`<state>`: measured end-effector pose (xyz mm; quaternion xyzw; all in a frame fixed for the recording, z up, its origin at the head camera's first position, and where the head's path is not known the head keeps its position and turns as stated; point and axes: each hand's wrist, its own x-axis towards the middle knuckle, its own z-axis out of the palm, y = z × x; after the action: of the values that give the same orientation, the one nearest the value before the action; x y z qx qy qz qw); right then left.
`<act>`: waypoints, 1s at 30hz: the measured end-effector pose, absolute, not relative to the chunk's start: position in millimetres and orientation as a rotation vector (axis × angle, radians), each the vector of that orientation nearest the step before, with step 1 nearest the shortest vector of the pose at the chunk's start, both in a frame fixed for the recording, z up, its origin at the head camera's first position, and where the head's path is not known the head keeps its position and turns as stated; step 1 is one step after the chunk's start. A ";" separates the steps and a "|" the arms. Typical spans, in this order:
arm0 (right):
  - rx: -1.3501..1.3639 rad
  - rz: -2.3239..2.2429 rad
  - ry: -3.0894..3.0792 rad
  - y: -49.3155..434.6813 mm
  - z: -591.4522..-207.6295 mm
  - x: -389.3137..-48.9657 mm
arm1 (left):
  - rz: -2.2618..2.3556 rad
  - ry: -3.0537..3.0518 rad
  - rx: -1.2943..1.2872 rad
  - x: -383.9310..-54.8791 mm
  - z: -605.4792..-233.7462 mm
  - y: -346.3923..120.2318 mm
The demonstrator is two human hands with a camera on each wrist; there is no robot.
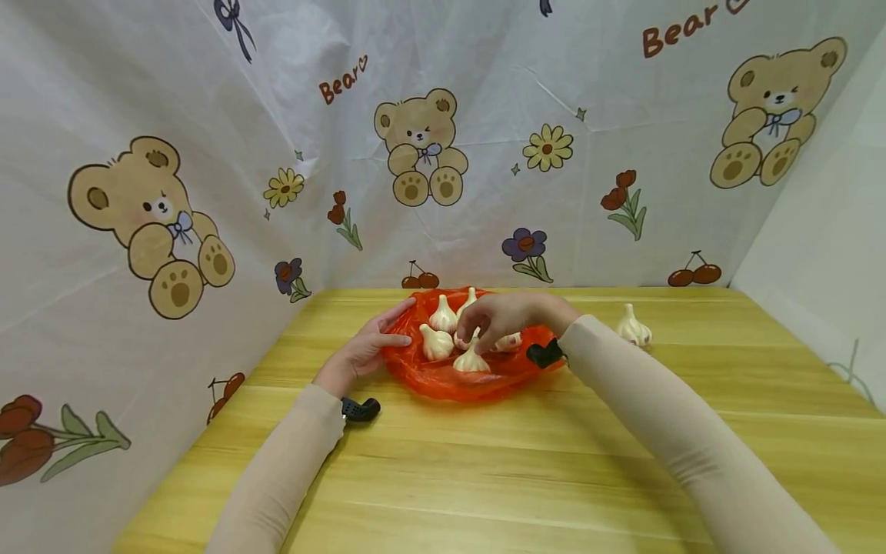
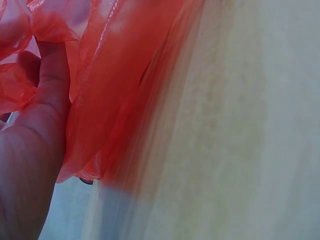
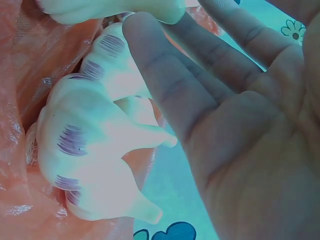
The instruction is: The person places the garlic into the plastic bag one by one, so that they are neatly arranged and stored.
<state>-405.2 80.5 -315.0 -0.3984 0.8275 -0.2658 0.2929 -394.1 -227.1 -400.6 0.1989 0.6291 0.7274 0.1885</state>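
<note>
A red plastic bag [image 1: 443, 390] lies spread on the table with several garlic bulbs [image 1: 436, 344] in it. At its left edge my left hand [image 1: 363, 348] holds the film, thumb over the rim; the left wrist view shows the thumb against the red film [image 2: 120, 90]. My right hand [image 1: 508, 314] reaches into the bag from the right and pinches the stem of the front garlic bulb [image 1: 472, 360] between thumb and fingers. In the right wrist view that stem reaches between the digits, beside other purple-streaked bulbs [image 3: 75, 130]. The fingers partly cover the bulbs behind.
One garlic bulb [image 1: 634, 328] stands alone on the wooden table [image 1: 429, 477], right of the bag and partly behind the right forearm. A sheet [image 1: 484, 208] printed with bears and flowers hangs behind and along the left side. A thin pale cable [image 1: 854, 373] lies at the right edge.
</note>
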 end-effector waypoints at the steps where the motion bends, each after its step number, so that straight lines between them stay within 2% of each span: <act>1: -1.068 -0.711 2.208 81.2 -314.4 -404.4 | 2.044 1.772 0.559 -394.1 -401.1 -227.2; 17: -1.090 -0.935 2.200 124.2 -303.4 -402.1 | 2.069 1.724 0.588 -395.2 -401.2 -226.9; 30: -1.062 -0.927 2.253 161.8 -299.6 -383.2 | 2.065 1.746 0.563 -393.2 -400.7 -226.0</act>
<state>-383.2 161.8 -299.6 -0.3880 0.8231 -0.3387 0.2394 -393.2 -226.0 -400.7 0.2001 0.6209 0.7342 0.1884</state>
